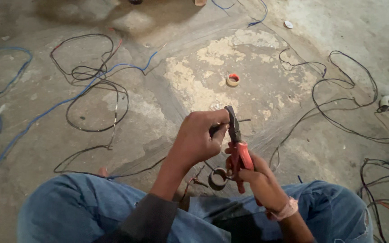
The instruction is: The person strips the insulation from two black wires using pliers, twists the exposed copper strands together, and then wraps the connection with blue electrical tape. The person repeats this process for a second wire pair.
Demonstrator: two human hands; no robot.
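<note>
— How are your hands placed now?

— My left hand (pixel 199 139) is raised before my knees, fingers curled shut around a dark wire (pixel 241 120). My right hand (pixel 257 180), lower, grips the red-handled pliers (pixel 237 144), their nose pointing up beside the left fingers, above the concrete floor (pixel 194 76).

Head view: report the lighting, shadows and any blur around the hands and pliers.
Head view: dim, warm, uneven light; the concrete floor is brightest at its pale patch, darker toward the left edge and top left. The left hand and right hand look slightly soft, as do the red-handled pliers. Thin black wires stay readable; the tape roll shows no glare.
</note>
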